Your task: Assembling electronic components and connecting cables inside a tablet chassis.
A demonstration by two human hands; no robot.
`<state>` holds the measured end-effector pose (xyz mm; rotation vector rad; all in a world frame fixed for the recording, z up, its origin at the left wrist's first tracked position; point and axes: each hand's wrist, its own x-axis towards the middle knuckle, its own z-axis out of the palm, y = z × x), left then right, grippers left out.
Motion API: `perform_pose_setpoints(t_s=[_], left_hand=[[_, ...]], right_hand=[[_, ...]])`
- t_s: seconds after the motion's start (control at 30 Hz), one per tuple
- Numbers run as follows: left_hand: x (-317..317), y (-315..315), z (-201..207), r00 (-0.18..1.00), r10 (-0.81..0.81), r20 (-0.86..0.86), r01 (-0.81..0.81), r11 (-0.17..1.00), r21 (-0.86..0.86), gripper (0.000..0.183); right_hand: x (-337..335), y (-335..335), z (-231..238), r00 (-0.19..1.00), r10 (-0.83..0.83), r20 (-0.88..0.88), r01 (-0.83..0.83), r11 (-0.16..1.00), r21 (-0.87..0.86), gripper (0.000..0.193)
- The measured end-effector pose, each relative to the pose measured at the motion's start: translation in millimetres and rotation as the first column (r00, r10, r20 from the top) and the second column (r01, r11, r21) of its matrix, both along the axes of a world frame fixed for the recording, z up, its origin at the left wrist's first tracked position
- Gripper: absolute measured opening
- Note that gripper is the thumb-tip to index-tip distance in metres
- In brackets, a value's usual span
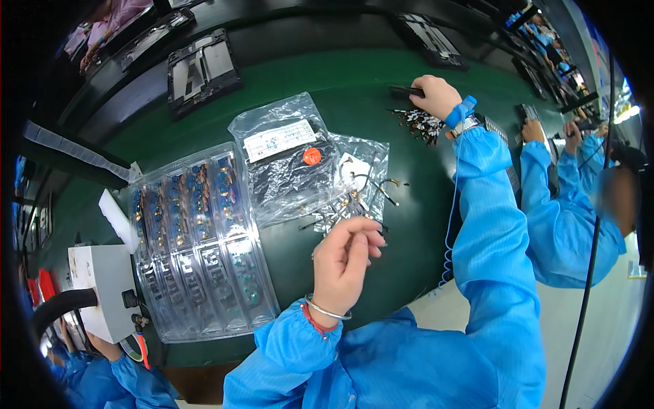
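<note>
While it curls near, the left hand [347,255] pinches a thin black wire [377,228] | right hand [436,95] (far right) grips a flat dark part [403,91] | crinkly clear bags [293,157] between.

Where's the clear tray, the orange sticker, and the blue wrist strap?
clear tray [204,286], head view, a bare lower compartment.
orange sticker [312,156], head view, its middle.
blue wrist strap [461,112], head view, the band's middle.

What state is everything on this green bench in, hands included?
left hand: fingers pinched on a small black cable
right hand: reaching out, on a dark flat part
clear plastic bags: lying flat, crumpled, overlapping
clear blister tray: flat, pockets filled with small parts
small black cables: loose, scattered
</note>
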<state>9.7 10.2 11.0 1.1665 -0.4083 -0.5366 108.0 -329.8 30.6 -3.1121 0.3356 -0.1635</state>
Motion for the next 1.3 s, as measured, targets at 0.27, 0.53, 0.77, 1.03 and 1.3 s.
perform_pose_setpoints(t_s=[0.27, 0.53, 0.77, 1.03, 1.3], left_hand=[[8.1, -1.5, -3.4, 0.947, 0.317, 0.048, -0.313, 0.947, -0.075, 0.020], [11.2, 1.5, -1.2, 0.473, -0.064, 0.879, -0.432, 0.852, 0.295, 0.017], [7.4, 7.0, -17.4, 0.460, -0.112, 0.881, -0.569, 0.724, 0.389, 0.017], [3.8, 0.6, -22.9, 0.371, -0.231, 0.900, -0.515, 0.755, 0.406, 0.023], [0.0, -1.3, -23.4, 0.356, -0.333, 0.873, -0.494, 0.726, 0.478, 0.028]], right_hand=[[-97.5, 84.0, 11.9, 0.967, 0.114, 0.230, -0.225, 0.804, 0.550, 0.020], [-158.7, 134.5, -5.2, 0.997, -0.015, -0.071, 0.061, 0.707, 0.705, 0.015], [-168.7, 141.1, -16.5, 0.990, 0.013, 0.142, -0.087, 0.846, 0.526, 0.014], [-134.9, 155.9, -10.0, 0.940, 0.264, 0.217, -0.338, 0.804, 0.488, 0.025], [-169.9, 120.4, -12.0, 0.951, -0.104, 0.291, -0.082, 0.824, 0.561, 0.017]])
